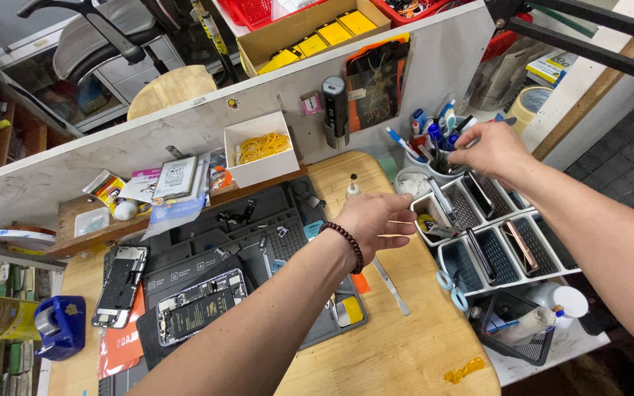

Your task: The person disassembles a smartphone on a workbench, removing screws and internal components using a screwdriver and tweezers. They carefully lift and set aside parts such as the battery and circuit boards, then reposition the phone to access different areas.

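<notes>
At the desk's far right, the right hand (494, 149) seemingly pinches something among the pen cup (434, 170) tools, while the left hand (376, 218) hovers half-open and empty above the grey tray rack (478, 242).

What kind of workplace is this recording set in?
Most likely a phone repair bench: an opened smartphone lies on a dark repair mat, with a tool cup and white sorting trays near the hands.
</notes>
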